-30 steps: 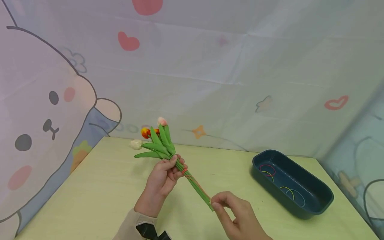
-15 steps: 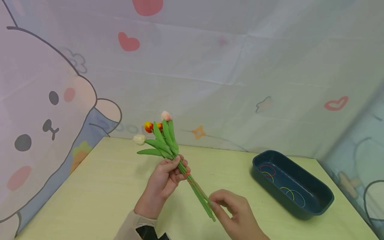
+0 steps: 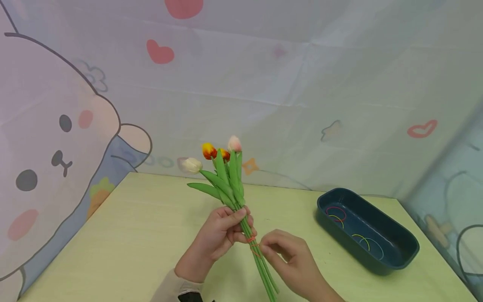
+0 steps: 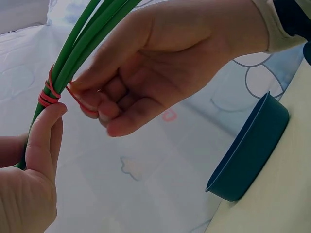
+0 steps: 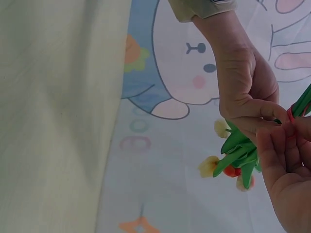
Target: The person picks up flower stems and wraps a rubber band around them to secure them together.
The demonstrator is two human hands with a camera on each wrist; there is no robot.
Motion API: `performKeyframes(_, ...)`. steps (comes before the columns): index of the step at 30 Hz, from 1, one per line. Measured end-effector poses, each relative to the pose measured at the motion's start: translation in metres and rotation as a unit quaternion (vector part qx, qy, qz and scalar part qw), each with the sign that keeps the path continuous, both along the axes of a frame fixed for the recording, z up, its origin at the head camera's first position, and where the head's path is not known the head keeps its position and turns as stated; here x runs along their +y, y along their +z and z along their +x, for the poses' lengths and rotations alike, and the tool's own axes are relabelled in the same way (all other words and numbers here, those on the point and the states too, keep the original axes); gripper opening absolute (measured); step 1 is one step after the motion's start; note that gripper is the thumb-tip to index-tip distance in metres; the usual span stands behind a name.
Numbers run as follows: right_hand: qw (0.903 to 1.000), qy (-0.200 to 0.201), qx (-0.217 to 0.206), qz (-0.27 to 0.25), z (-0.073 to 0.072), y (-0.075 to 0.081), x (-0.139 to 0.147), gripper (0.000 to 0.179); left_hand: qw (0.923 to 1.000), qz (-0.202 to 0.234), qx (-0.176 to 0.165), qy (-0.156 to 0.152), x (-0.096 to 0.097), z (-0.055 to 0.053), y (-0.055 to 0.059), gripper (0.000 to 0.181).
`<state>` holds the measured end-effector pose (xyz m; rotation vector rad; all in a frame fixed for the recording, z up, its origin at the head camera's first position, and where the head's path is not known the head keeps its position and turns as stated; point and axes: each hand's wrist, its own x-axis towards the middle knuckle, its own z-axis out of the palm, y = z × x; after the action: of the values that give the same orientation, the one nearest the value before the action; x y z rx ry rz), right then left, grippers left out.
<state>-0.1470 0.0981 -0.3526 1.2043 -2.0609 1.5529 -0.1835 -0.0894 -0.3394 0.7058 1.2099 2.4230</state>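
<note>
A bunch of tulips [image 3: 222,180] with white, orange-red and pink heads stands nearly upright above the table, stems down. My left hand [image 3: 228,230] holds the stems [image 3: 262,268], thumb across the front, just below the leaves. Right below that grip, a red rubber band [image 4: 48,99] is wound around the stems. My right hand [image 3: 292,262] pinches a stretched loop of the band to the right of the stems, which the left wrist view shows between thumb and fingers. In the right wrist view, the flower heads [image 5: 209,166] hang beyond my left hand [image 5: 248,87].
A dark blue basin [image 3: 396,251] stands on the right of the pale yellow table [image 3: 113,235]. Several coloured rubber bands [image 3: 336,214] lie in it. Behind the table hangs a printed cloth [image 3: 264,84] with a cartoon animal at left.
The bunch has swung to a more upright pose and moved right with my left hand. My right hand has moved up along the stems, so the loop it pulls is shorter.
</note>
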Motion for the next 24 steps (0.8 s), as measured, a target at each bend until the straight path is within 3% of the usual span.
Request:
performKeyframes(11, 0.9984, -0.037, -0.037, -0.023, -0.006, 0.0, 0.006, 0.019, 0.9993, -0.023, -0.024, -0.018, 0.012, 0.003, -0.005, 0.014)
performKeyframes(19, 0.999, 0.015, -0.039, -0.017, -0.001, -0.006, 0.011, 0.021, 0.9986, -0.052, 0.004, 0.008, 0.011, 0.002, -0.005, 0.013)
performKeyframes(24, 0.9996, 0.016, -0.017, -0.013, 0.002, -0.009, 0.014, 0.027, 0.9957, -0.087, 0.012, 0.03, 0.009, 0.002, -0.003, 0.016)
